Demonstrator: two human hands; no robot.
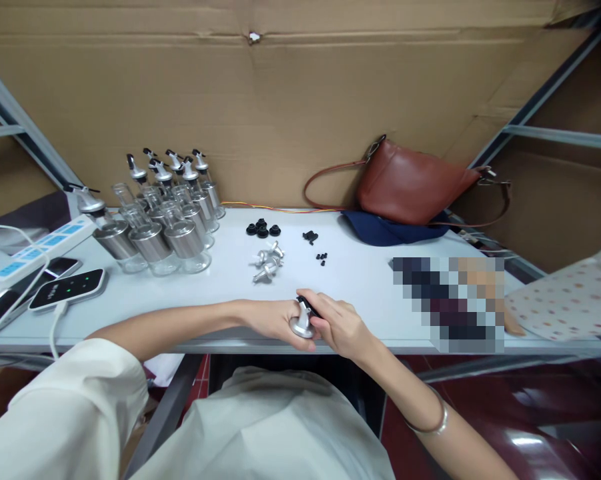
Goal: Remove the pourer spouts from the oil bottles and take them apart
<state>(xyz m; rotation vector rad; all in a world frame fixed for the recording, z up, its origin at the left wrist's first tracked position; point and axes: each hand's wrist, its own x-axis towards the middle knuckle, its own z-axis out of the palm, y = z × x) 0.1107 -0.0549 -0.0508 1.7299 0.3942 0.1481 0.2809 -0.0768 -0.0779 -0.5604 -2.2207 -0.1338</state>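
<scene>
Near the table's front edge, my left hand (274,319) is closed around a silver pour spout (301,325). My right hand (346,328) meets it from the other side, thumb and fingers pinching the black flap cap (307,306) at the spout's top. Just beyond my hands lies a small heap of bare silver spouts (269,265). Behind these sit several round black stoppers (263,231). A little pile of black flap caps (310,237) lies to their right, with several tiny black plugs (322,257) closer to me.
Glass-and-steel oil bottles (147,235) crowd the left side, some topped with spouts. A power strip (45,250) and a phone-like device (69,289) with cables lie farther left. At the back right, a brown handbag (410,183) rests on dark blue cloth (370,230). A pixelated patch covers the right.
</scene>
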